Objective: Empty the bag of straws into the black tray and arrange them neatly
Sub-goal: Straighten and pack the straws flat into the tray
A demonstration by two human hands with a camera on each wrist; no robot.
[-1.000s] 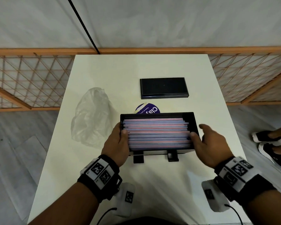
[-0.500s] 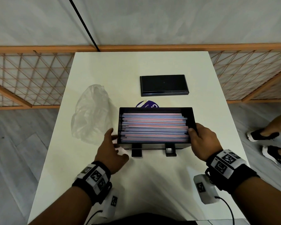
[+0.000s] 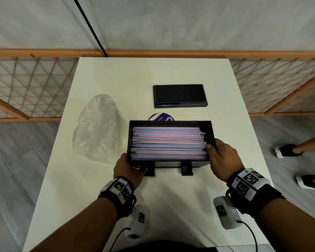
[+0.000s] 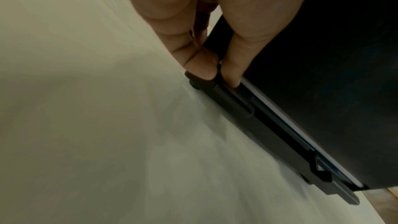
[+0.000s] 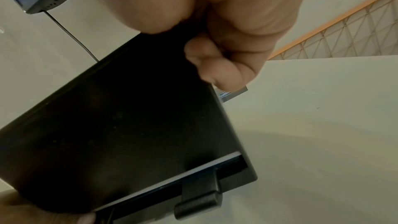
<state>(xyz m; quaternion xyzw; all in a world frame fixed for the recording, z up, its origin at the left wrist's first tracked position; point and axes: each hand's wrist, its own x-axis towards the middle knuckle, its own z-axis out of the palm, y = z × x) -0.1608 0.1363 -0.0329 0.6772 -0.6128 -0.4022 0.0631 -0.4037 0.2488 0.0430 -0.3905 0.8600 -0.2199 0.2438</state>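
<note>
White table (image 3: 116,197) (wood lattice rail (image 3: 25,88) behind) bears the black tray (image 3: 207,131).

The tray (image 3: 208,131) sits near the middle of the surface (image 3: 116,73), with the straws (image 3: 168,143) lying in it crosswise. Left of the tray lies the bag (image 3: 96,128). Behind the tray, touching its far wall, lies a round label (image 3: 161,118); farther behind, apart, a flat lid (image 3: 180,96).
</note>
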